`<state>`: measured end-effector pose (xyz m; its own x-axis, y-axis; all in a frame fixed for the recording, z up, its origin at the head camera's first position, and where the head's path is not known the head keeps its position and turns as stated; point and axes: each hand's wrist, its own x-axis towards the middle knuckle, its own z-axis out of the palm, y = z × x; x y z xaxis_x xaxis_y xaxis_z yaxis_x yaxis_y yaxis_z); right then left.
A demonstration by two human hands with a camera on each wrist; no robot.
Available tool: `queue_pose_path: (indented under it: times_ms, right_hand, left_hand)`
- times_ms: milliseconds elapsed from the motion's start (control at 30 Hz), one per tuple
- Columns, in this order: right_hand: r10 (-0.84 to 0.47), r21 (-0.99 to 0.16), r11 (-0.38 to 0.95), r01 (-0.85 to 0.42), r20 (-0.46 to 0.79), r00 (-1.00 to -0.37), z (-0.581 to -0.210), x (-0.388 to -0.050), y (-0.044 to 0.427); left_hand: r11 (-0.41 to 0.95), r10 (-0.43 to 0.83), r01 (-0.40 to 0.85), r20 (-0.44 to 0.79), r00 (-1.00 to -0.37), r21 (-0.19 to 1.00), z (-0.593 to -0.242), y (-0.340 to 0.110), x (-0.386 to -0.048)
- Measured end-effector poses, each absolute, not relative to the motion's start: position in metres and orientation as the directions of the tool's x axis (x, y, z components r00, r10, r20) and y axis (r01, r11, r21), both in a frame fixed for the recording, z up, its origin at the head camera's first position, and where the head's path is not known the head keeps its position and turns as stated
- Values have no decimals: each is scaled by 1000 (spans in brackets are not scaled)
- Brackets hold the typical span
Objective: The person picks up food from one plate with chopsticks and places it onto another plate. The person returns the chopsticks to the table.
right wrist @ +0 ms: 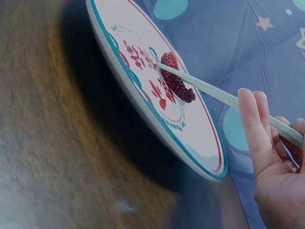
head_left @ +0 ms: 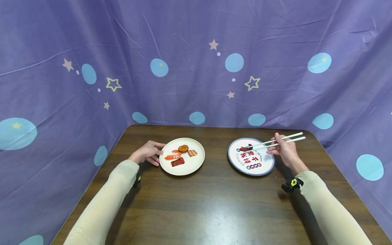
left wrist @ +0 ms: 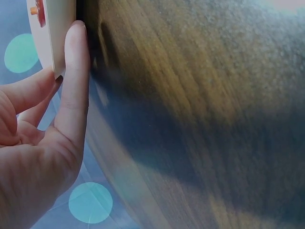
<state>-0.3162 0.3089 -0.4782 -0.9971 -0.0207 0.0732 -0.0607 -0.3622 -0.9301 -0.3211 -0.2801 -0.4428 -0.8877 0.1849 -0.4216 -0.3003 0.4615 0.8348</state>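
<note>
My left hand (head_left: 149,152) pinches the left rim of a cream plate (head_left: 196,163). In the left wrist view, one finger lies along the plate's outer side (left wrist: 58,33). On that plate are orange-and-white shrimp (head_left: 173,155), a brown round mushroom-like piece (head_left: 183,148), a striped pork-like piece (head_left: 192,153) and a dark red meat piece (head_left: 177,162). My right hand (head_left: 283,149) holds a pair of pale chopsticks (head_left: 291,137). Their tips reach a dark reddish-brown food piece (right wrist: 177,81) at the blue-rimmed plate with red characters (head_left: 266,165). Whether they grip it I cannot tell.
Both plates stand on a brown wooden table (head_left: 196,204), apart from each other. A purple curtain (head_left: 196,95) with stars and blue ovals hangs along the table's back and sides. A dark wrist device (head_left: 292,185) sits at my right sleeve.
</note>
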Motion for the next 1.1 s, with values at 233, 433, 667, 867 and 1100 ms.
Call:
queue_pose_path:
  times_ms: [233, 433, 667, 867, 1100]
  right_hand:
    - [-45, -938, -343, -46, 65, -997, -472, -317, 303]
    - [-107, -934, -357, -32, 74, -991, -474, -316, 312]
    - [-120, -934, -359, -5, 51, -992, -479, -317, 316]
    - [-109, -923, -384, -21, 67, -992, -481, -317, 315]
    - [-83, -929, -369, -34, 70, -994, -479, -319, 311]
  left_hand:
    - [462, 174, -303, -420, -891, 834, -442, -280, -324]
    - [458, 178, -303, -419, -890, 836, -444, -279, -324]
    - [466, 169, -302, -419, -892, 831, -445, -280, -324]
    - [462, 179, -297, -416, -892, 835, -445, -280, -323]
    - [458, 179, -303, -421, -889, 835, -444, -281, -323]
